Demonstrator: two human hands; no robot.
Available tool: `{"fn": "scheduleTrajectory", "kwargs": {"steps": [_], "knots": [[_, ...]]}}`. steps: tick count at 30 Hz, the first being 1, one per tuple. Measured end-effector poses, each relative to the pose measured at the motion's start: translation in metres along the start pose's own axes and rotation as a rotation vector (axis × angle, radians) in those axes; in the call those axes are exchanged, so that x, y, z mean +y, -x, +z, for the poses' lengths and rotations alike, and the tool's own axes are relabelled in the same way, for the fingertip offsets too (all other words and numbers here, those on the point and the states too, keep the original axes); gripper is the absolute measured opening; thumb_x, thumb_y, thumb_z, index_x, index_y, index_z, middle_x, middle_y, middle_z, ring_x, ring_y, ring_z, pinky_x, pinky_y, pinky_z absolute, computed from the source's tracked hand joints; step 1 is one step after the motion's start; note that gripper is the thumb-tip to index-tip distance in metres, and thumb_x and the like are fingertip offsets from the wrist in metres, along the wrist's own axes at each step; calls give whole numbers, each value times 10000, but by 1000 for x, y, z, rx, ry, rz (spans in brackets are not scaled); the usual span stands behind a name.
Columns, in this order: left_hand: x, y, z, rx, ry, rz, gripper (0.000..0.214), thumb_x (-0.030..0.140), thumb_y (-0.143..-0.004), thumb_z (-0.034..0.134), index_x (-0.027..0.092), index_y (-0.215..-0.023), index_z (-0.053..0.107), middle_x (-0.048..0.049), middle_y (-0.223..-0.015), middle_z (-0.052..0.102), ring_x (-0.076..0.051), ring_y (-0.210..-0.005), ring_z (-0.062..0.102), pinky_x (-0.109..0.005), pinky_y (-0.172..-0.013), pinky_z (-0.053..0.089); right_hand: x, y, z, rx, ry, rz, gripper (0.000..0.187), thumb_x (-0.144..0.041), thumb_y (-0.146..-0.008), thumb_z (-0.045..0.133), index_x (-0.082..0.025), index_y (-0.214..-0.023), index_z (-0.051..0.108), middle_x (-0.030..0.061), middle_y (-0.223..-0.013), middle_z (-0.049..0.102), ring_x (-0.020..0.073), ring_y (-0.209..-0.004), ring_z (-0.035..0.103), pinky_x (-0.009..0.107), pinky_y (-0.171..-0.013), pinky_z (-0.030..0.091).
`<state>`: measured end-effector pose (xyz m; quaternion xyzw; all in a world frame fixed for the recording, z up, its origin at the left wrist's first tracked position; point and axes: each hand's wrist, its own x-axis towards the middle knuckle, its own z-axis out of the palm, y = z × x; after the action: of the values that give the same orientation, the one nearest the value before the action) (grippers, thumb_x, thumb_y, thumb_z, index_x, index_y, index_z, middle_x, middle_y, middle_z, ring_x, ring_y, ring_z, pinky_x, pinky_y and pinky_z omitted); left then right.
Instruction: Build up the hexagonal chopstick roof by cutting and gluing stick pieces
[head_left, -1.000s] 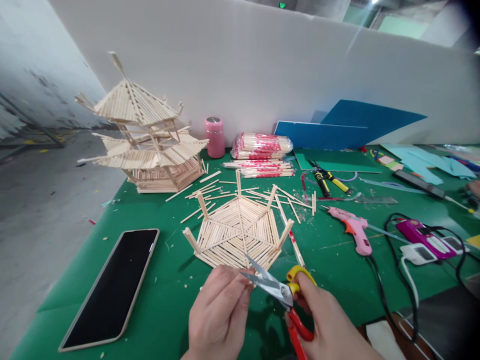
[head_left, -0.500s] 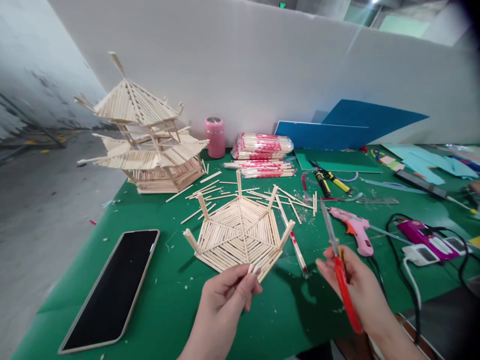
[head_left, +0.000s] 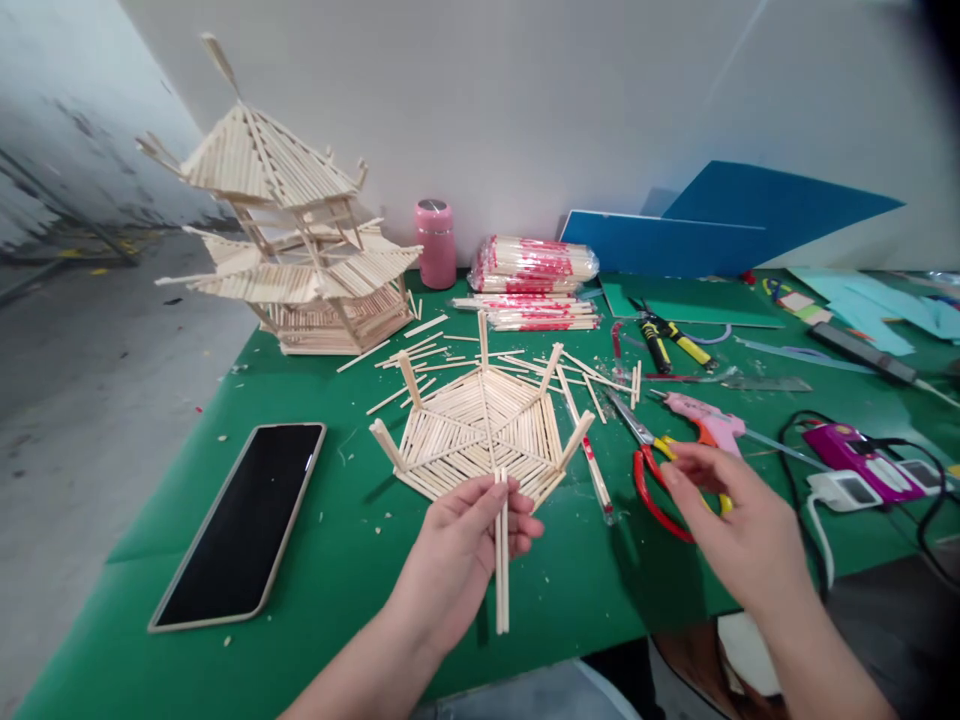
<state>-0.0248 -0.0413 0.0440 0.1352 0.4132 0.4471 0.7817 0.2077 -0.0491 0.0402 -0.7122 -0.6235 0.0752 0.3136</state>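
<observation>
My left hand (head_left: 469,545) pinches a pair of short wooden sticks (head_left: 502,570) between thumb and fingers, pointing down toward me. Just beyond it lies a six-sided platform of wooden sticks (head_left: 457,430) with short posts rising at its corners; my left fingers overlap its near edge in view. To the right, scissors (head_left: 643,436) with red and yellow handles rest on the green table, blades pointing away to the left. My right hand (head_left: 739,520) is over their yellow handle, thumb and fingers slightly apart; whether the fingertips still touch it is hard to see.
A stick pagoda model (head_left: 300,260) stands back left, beside a pink flask (head_left: 436,245). Packed sticks (head_left: 534,265) and loose sticks lie behind the platform. A phone (head_left: 244,520) is at left; wire strippers (head_left: 667,340), a pink glue gun (head_left: 705,418) and a purple power strip (head_left: 855,465) are right.
The scissors have gone from my raised right hand down onto the table. My left hand has turned, so the sticks now point down toward me. The view has tilted downward.
</observation>
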Motion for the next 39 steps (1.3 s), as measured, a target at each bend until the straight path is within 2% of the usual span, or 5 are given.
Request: {"fn": "scheduleTrajectory", "kwargs": {"steps": [4, 9, 31, 36, 39], "knots": [[-2, -7, 5, 15, 89, 44, 52, 146, -711, 613, 96, -708, 599, -55, -682, 637, -153, -655, 624, -269, -656, 495, -56, 21, 19, -494, -391, -47, 232, -315, -843, 418, -176, -702, 538, 11, -644, 539, 128, -586, 480, 224, -536, 382], [-2, -12, 6, 97, 148, 114, 28, 97, -727, 579, 96, -715, 604, -59, -702, 652, -140, -666, 631, -248, -674, 504, -86, 33, 51, -798, -671, 8, 325, -335, -838, 419, -167, -560, 411, -55, -524, 327, 76, -492, 285, 208, -445, 248], [-7, -9, -4, 85, -144, 108, 154, 243, -695, 629, 100, -723, 678, -48, -602, 649, -120, -566, 562, -212, -552, 438, -78, 32, 70, -903, -839, 136, 316, -366, -796, 477, -140, -577, 487, -44, -499, 419, 70, -475, 362, 197, -456, 290], [0, -5, -9, 102, -104, 137, 122, 224, -694, 635, 109, -721, 665, -29, -577, 636, -116, -577, 579, -213, -589, 454, -73, 31, 55, -898, -742, 55, 323, -341, -839, 420, -145, -593, 494, -34, -535, 446, 80, -516, 406, 193, -484, 319], [10, -2, -16, 108, -64, 165, 130, 217, -698, 637, 93, -735, 655, -38, -583, 635, -138, -620, 602, -267, -670, 478, -53, 23, 37, -738, -566, 42, 269, -343, -840, 423, -157, -680, 534, -27, -567, 472, 97, -546, 444, 197, -503, 355]]}}
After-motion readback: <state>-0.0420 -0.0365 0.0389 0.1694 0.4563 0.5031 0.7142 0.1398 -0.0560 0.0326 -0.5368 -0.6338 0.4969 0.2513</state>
